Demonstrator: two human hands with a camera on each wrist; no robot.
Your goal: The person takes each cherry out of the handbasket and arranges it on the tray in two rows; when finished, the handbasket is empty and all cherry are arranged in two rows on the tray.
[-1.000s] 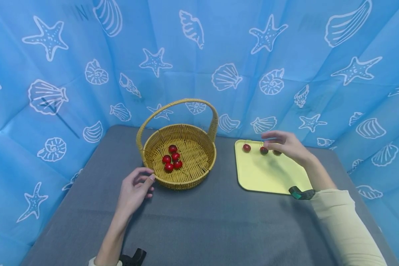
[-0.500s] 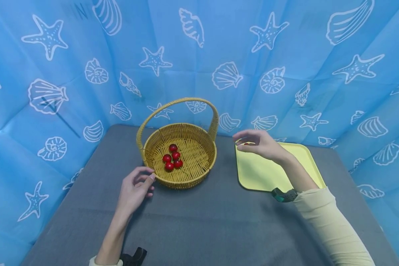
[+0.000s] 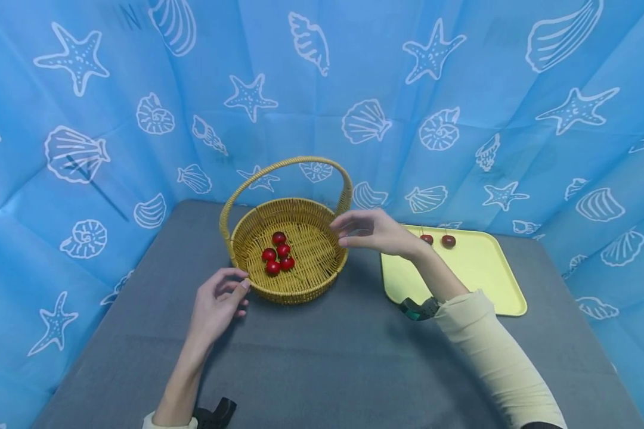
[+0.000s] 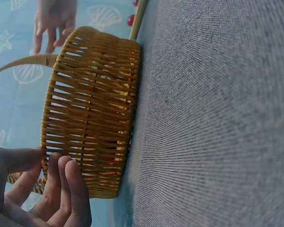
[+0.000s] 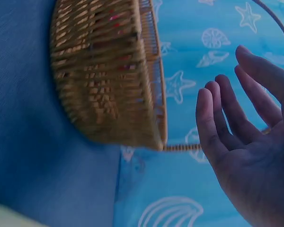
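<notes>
Bench [image 3: 322, 363]: grey-covered, lower frame. Basket [image 3: 315, 251]: wicker, frame centre. Tray [image 3: 480, 271]: yellow, right of centre. Your left hand [image 3: 217, 305], lower left: thumb and forefinger pinch the basket's rim. Your right hand [image 3: 374, 231], centre right: fingers loosely bent, parted, apparently holding nothing. Cherries, basket [image 3: 272, 268]: five, seemingly done. Cherries, tray [image 3: 448, 241]: two visible, upper edge, seemingly left for you; your arm may hide others.
</notes>
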